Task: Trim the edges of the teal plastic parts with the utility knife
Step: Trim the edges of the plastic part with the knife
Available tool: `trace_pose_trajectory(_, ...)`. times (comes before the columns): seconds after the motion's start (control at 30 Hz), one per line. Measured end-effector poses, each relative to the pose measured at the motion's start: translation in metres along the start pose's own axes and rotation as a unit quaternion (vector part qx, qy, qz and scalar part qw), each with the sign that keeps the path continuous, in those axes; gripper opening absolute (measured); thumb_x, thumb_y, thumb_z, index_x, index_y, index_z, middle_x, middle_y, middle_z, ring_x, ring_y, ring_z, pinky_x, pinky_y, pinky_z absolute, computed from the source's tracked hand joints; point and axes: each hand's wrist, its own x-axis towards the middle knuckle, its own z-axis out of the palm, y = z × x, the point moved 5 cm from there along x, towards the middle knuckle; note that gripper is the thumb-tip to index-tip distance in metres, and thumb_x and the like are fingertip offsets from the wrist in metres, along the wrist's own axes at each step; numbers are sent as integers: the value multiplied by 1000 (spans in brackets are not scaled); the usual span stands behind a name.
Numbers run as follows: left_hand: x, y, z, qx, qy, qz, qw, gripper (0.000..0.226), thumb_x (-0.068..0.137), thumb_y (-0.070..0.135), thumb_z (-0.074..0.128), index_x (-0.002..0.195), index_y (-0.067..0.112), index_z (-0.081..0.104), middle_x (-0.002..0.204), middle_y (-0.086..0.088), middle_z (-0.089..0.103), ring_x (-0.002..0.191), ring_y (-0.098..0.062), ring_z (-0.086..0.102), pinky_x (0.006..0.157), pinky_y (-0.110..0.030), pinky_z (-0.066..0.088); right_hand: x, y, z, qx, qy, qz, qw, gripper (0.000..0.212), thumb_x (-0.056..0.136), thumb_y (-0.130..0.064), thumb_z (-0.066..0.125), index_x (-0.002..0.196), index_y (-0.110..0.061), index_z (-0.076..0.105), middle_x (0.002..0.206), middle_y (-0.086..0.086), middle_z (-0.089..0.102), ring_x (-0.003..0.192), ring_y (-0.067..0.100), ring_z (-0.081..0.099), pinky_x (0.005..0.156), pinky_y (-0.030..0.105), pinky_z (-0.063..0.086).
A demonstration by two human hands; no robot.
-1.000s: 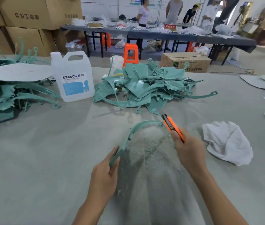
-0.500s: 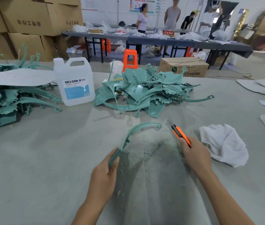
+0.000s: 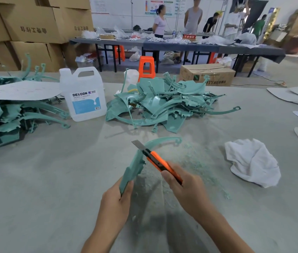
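The curved teal part (image 3: 132,168) stood up off the bench (image 3: 44,179) in front of you, its broad lower end in your grip and its thin arc sweeping up and to the right to a small hooked tip. Your left hand (image 3: 116,203) was wrapped around that lower end, thumb along the near face and fingers curled behind it. Your right hand (image 3: 184,189) was closed in a fist around the orange utility knife (image 3: 158,160), with the blade run out and pointing up and to the left, crossing the bend of the arc; whether the edge was actually cutting into the plastic could not be told. Pale green shavings (image 3: 195,157) lay scattered on the bench beneath and to the right of the part. Half a second before, you had held the knife out to the right, near the hooked tip and clear of the plastic; by this moment you had brought it across to the middle of the arc, while your left hand kept the same hold on the lower end. Beyond your hands sat the pile of teal parts (image 3: 162,105), with a white jug (image 3: 84,95) just to its left and a second heap of teal parts (image 3: 16,117) at the left edge. A crumpled white cloth (image 3: 252,161) lay well to the right.
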Motion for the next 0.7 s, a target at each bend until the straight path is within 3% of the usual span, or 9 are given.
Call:
trace_pose_trajectory(0.13, 5, 2, -5, 10, 6, -9, 1000, 39, 100, 35, 53, 65, 22, 43, 50, 13, 42, 47, -8, 37, 48, -24, 26, 24, 48, -17, -115, 67, 106, 986, 30, 100, -48, 51, 122, -33, 65, 71, -2, 66, 67, 23, 63, 58, 36, 44)
trace_pose_trajectory(0.23, 4, 3, -4, 5, -8, -5, 1000, 37, 99, 39, 51, 66, 25, 45, 49, 13, 40, 46, -8, 36, 47, -23, 28, 30, 80, -40, -148, 75, 189, 968, 27, 100, -47, 49, 111, -30, 68, 78, 2, 66, 76, 30, 60, 61, 35, 39)
trace_pose_trajectory(0.33, 2, 5, -2, 10, -14, 18, 1000, 28, 100, 37, 51, 73, 35, 52, 52, 14, 45, 50, -8, 41, 50, -23, 32, 22, 68, -52, -116, 134, 169, 970, 24, 99, -47, 45, 87, -32, 59, 61, -6, 55, 64, 26, 56, 53, 33, 34)
trace_pose_trajectory(0.4, 2, 4, 0, 10, -6, 25, 1000, 30, 100, 34, 51, 71, 35, 51, 51, 14, 44, 49, -9, 39, 50, -23, 32, 13, 42, -51, -81, 168, 124, 975, 21, 98, -50, 47, 93, -33, 59, 57, -7, 51, 54, 12, 52, 49, 26, 34)
trace_pose_trajectory(0.5, 0, 4, 3, 15, -15, 24, 1000, 19, 101, 36, 51, 85, 33, 61, 54, 18, 49, 50, -6, 44, 49, -19, 34, 5, -5, -27, -19, 65, 14, 998, 29, 97, -56, 47, 119, -41, 59, 63, -9, 59, 48, 7, 55, 42, 17, 34)
trace_pose_trajectory(0.57, -3, 4, 2, 18, -23, 26, 999, 17, 102, 36, 49, 103, 35, 66, 57, 20, 53, 53, -4, 47, 50, -17, 36, 6, -19, -16, -8, -12, -16, 1000, 30, 98, -57, 47, 122, -45, 60, 65, -12, 61, 47, 6, 55, 41, 18, 36)
trace_pose_trajectory(0.63, -5, 5, 2, 25, -34, 22, 999, 22, 102, 36, 48, 112, 34, 67, 55, 18, 52, 51, -6, 47, 48, -18, 35, 23, -6, -31, -59, -12, 44, 997, 19, 98, -52, 51, 105, -45, 67, 57, -7, 58, 51, 7, 55, 47, 26, 38)
trace_pose_trajectory(0.7, -6, 9, 3, 47, -55, 20, 997, 28, 103, 34, 48, 124, 47, 61, 59, 17, 59, 56, -7, 54, 54, -20, 41, 41, 21, -60, -174, -31, 152, 973, 25, 98, -49, 52, 93, -32, 70, 65, -5, 60, 65, 19, 59, 56, 31, 41)
